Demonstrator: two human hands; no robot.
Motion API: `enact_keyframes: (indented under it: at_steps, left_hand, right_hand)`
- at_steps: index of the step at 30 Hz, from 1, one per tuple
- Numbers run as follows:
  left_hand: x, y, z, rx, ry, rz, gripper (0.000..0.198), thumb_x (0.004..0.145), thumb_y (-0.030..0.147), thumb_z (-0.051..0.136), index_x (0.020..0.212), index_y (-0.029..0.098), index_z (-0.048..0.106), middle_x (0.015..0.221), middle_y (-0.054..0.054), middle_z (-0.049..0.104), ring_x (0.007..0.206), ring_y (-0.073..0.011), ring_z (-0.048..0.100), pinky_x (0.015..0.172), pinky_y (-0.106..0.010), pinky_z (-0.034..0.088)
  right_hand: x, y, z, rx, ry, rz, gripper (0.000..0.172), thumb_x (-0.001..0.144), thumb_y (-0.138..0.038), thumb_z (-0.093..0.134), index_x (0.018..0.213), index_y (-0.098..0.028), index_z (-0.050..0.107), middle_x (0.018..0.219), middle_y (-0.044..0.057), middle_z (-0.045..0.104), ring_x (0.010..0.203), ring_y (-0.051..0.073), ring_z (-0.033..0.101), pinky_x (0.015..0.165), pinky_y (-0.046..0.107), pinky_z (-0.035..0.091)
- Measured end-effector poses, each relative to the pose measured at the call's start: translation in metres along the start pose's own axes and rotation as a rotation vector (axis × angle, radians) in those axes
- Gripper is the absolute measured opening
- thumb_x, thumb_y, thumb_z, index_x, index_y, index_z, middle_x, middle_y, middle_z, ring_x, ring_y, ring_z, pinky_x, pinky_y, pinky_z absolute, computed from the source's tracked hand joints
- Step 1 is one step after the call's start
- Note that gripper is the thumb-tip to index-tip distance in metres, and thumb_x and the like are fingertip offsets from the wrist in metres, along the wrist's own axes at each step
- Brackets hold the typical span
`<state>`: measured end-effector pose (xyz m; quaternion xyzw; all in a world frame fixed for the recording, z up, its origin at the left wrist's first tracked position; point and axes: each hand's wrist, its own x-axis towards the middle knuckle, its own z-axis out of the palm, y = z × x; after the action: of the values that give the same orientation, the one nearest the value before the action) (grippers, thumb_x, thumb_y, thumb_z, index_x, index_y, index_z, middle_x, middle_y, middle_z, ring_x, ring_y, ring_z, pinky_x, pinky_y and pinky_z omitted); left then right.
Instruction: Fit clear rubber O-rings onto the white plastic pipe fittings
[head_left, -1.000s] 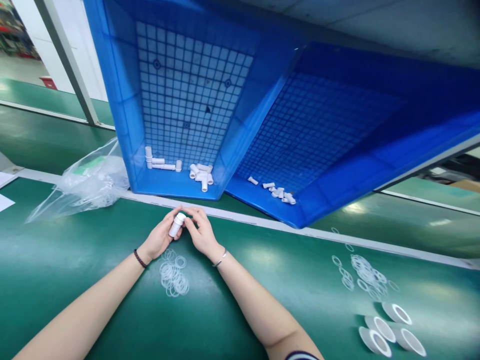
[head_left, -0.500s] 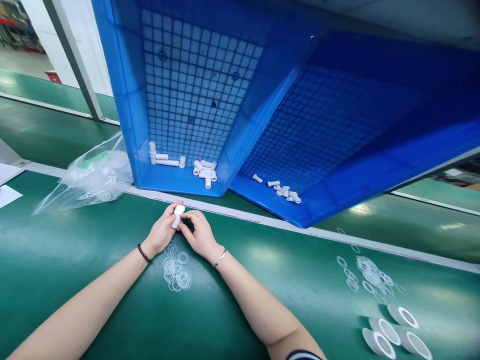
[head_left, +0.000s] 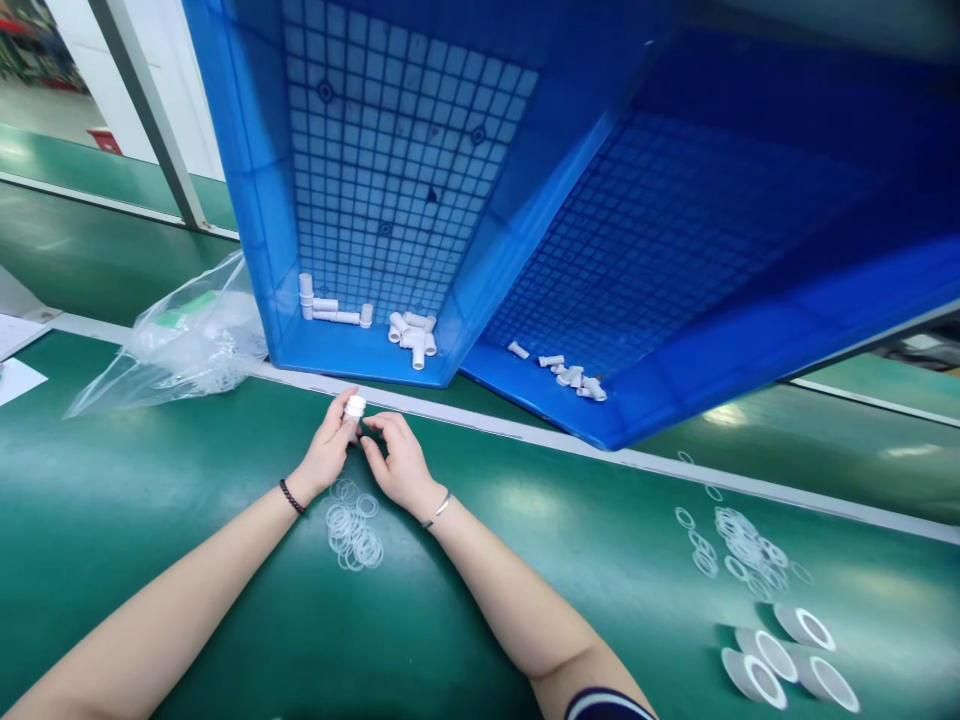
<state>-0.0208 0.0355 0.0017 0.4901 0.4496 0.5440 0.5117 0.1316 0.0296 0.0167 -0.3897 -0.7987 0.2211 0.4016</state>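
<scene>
My left hand (head_left: 328, 448) is closed around a short white plastic pipe fitting (head_left: 355, 406), held nearly upright with its wider ribbed end on top. The fingers hide most of its lower part. My right hand (head_left: 399, 462) is just to the right of the fitting, fingers bent and thumb apart from the forefinger. No object shows in it; whether its fingertips touch the fitting is hard to tell. Below the hands, a loose pile of thin translucent rings (head_left: 352, 530) lies on the green work surface (head_left: 337, 640).
Two tilted blue crates (head_left: 360, 368) stand behind the hands, with white pipe fittings (head_left: 411, 335) along their lower sides. A clear plastic bag (head_left: 195, 345) lies at left. More rings (head_left: 746, 545) and several white cylindrical pieces (head_left: 806, 627) lie at right.
The fitting has turned more upright in my left hand and moved slightly up. My right-hand fingers have come a little away from its side.
</scene>
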Motion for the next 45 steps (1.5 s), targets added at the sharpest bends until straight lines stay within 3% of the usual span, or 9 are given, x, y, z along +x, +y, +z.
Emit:
enact_keyframes:
  at_steps: [3,7,15,20,27,31,36,40,45]
  left_hand:
    - [0.007,-0.001,-0.01,-0.05,0.072,0.029,0.049,0.086,0.027,0.049,0.134,0.021,0.044,0.096,-0.004,0.056,0.071,-0.0126,0.05,0.068,-0.025,0.044]
    - [0.011,0.0,-0.016,-0.036,0.101,0.051,0.045,0.088,0.032,0.05,0.132,0.02,0.048,0.082,-0.001,0.053,0.066,-0.0117,0.048,0.063,-0.024,0.042]
    - [0.008,0.005,-0.011,-0.052,0.017,0.009,0.054,0.086,0.037,0.058,0.134,0.018,0.042,0.098,-0.005,0.058,0.074,-0.0124,0.056,0.065,-0.025,0.046]
    - [0.009,0.003,-0.009,-0.034,0.026,0.022,0.039,0.085,0.037,0.059,0.117,0.016,0.051,0.098,-0.004,0.057,0.074,-0.0117,0.056,0.065,-0.024,0.046]
    - [0.008,-0.002,-0.013,-0.017,-0.028,0.014,0.034,0.083,0.033,0.06,0.113,0.017,0.054,0.097,-0.004,0.058,0.074,-0.0126,0.055,0.065,-0.025,0.045]
    - [0.007,0.0,-0.015,0.019,-0.09,0.01,0.033,0.083,0.031,0.058,0.113,0.017,0.055,0.099,-0.004,0.058,0.075,-0.0134,0.054,0.066,-0.025,0.044]
    - [0.001,0.006,-0.012,0.289,-0.234,0.074,0.03,0.086,0.037,0.053,0.109,0.017,0.057,0.104,-0.007,0.062,0.089,-0.0192,0.057,0.077,-0.03,0.045]
    - [-0.003,0.004,-0.007,0.561,-0.266,0.153,0.027,0.084,0.038,0.058,0.101,0.018,0.058,0.097,-0.005,0.064,0.085,-0.0202,0.058,0.077,-0.032,0.044]
    - [-0.005,0.008,-0.006,0.696,-0.359,0.228,0.018,0.087,0.033,0.053,0.098,0.019,0.056,0.092,-0.005,0.062,0.081,-0.0198,0.057,0.074,-0.032,0.043]
  right_hand:
    - [-0.003,-0.004,0.0,-0.094,-0.171,0.028,0.01,0.09,-0.02,0.054,0.097,-0.019,0.061,0.094,0.006,0.057,0.09,0.019,0.055,0.08,0.032,0.048]
    - [-0.004,-0.008,0.004,-0.291,-0.425,-0.01,0.01,0.088,-0.026,0.062,0.096,-0.02,0.064,0.095,0.006,0.058,0.089,0.019,0.054,0.075,0.03,0.046]
    - [-0.002,-0.013,0.009,-0.488,-0.535,-0.02,0.013,0.092,-0.023,0.052,0.088,-0.015,0.062,0.089,0.008,0.058,0.084,0.019,0.052,0.072,0.031,0.042]
    - [-0.003,-0.01,0.008,-0.432,-0.52,-0.077,0.016,0.093,-0.03,0.056,0.106,-0.022,0.061,0.098,0.005,0.057,0.089,0.019,0.051,0.074,0.03,0.04]
    - [-0.006,-0.009,0.014,-0.484,-0.531,-0.102,0.009,0.093,-0.02,0.051,0.089,-0.017,0.058,0.089,0.006,0.057,0.083,0.019,0.051,0.069,0.03,0.039]
    - [-0.004,-0.005,0.01,-0.359,-0.375,0.008,0.01,0.092,-0.012,0.044,0.09,-0.018,0.053,0.086,0.004,0.057,0.078,0.018,0.051,0.069,0.029,0.039]
    - [0.002,0.006,-0.005,-0.221,-0.059,0.135,0.014,0.095,-0.018,0.035,0.091,-0.019,0.048,0.088,0.005,0.055,0.078,0.018,0.052,0.071,0.03,0.042]
    - [0.004,0.011,-0.009,-0.196,-0.046,0.148,0.013,0.094,-0.019,0.036,0.09,-0.02,0.048,0.086,0.005,0.054,0.08,0.019,0.053,0.072,0.031,0.042]
    - [0.006,0.015,-0.01,-0.102,-0.085,0.128,0.013,0.092,-0.017,0.035,0.085,-0.02,0.046,0.085,0.004,0.052,0.079,0.019,0.05,0.074,0.032,0.041]
